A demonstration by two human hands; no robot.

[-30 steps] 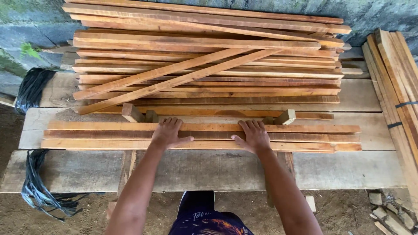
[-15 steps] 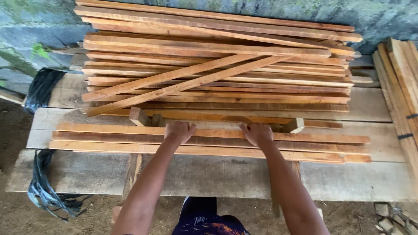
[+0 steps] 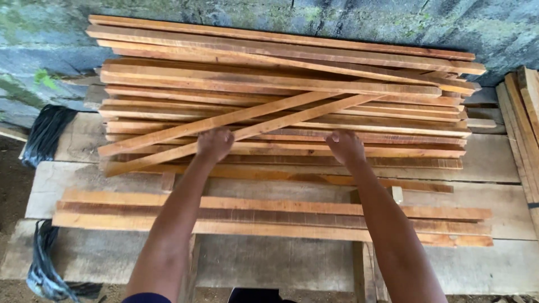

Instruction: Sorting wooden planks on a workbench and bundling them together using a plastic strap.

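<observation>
A big pile of reddish wooden slats point(image 3: 281, 84) lies across a rough plank bench point(image 3: 269, 264), with two slats lying slantwise on top. My left hand point(image 3: 214, 143) is curled over the front of the pile, by the lower slanted slat. Further right, my right hand point(image 3: 345, 147) is closed on a horizontal slat in the same front rows. Whether both hands grip one slat I cannot tell. Three slats point(image 3: 292, 216) lie side by side nearer to me, under my forearms, and neither hand touches them.
A mossy stone wall point(image 3: 348, 19) stands right behind the pile. Strapped wooden strips point(image 3: 525, 118) lean at the right edge. Black plastic strapping hangs at the bench's left end point(image 3: 45, 132) and lower down point(image 3: 39, 264). Bare dirt lies below.
Both hands left the three near slats and reached forward to the front of the big pile, where they closed. The camera moved forward with them.
</observation>
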